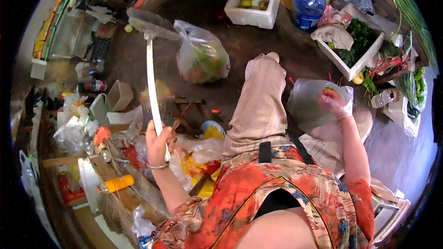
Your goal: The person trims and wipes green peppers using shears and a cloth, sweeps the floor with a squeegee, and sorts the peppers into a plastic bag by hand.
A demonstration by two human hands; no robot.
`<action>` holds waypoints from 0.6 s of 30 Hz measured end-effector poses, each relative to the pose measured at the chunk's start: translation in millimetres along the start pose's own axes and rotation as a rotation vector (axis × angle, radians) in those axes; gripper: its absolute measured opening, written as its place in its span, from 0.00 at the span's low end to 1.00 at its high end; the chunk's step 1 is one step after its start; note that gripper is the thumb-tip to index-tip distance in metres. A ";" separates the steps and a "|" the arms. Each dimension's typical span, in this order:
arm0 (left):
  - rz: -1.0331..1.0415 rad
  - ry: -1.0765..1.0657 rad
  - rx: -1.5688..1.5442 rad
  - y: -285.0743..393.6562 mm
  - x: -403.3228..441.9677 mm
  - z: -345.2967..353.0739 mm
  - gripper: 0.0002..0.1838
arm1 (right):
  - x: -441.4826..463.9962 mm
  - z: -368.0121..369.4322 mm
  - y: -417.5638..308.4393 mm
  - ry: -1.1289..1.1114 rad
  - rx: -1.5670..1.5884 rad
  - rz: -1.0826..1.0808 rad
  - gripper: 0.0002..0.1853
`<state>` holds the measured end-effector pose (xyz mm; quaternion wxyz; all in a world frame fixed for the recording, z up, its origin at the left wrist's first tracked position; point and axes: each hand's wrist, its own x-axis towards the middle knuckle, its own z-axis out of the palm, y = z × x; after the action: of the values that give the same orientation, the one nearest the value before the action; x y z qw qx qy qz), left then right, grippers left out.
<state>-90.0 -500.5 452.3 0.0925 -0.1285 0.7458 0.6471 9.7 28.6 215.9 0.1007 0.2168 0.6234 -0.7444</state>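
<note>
A long white curved handle (152, 83) rises from my left hand (158, 143), whose fingers are wrapped round its lower end. At its top is a flat, see-through greyish piece (150, 22), blurred, so I cannot tell its kind. My right hand (334, 101) is closed, with thin clear plastic round it, over a clear plastic bag (307, 103) beside my right knee. A bit of green shows at its fingertips, too small to name. A tied clear bag of green and red produce (203, 62) stands on the dark floor ahead.
White foam boxes hold round green fruit (249, 1) and leafy greens (357, 41). A blue water jug (308, 7) stands between them. To the left are a wooden bench (122, 175), an orange bottle (117, 183) and crumpled plastic bags (76, 124).
</note>
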 end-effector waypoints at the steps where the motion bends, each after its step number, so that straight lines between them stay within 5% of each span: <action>1: 0.086 0.012 0.241 -0.6 2.7 -2.7 0.06 | -3.7 -2.9 -0.2 0.004 0.003 -0.007 0.14; 3: 0.188 0.012 0.478 3.8 2.6 -9.3 0.06 | -15.6 -2.9 -5.3 0.096 -0.025 0.018 0.16; 5: 0.591 0.199 1.400 15.0 -3.9 -15.2 0.11 | -25.7 -4.1 -12.8 0.121 -0.081 0.003 0.17; 7: 0.434 0.187 1.543 36.2 -13.2 -20.6 0.16 | -32.7 -1.3 -18.4 0.143 -0.057 -0.001 0.17; 18: 0.585 0.078 1.370 97.3 -50.4 -50.8 0.19 | -46.2 1.4 -23.5 0.179 -0.247 0.006 0.16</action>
<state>-71.0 -534.5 566.6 -0.0508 0.1390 0.9885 0.0303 40.5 26.4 257.6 0.0729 0.2701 0.7160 -0.6396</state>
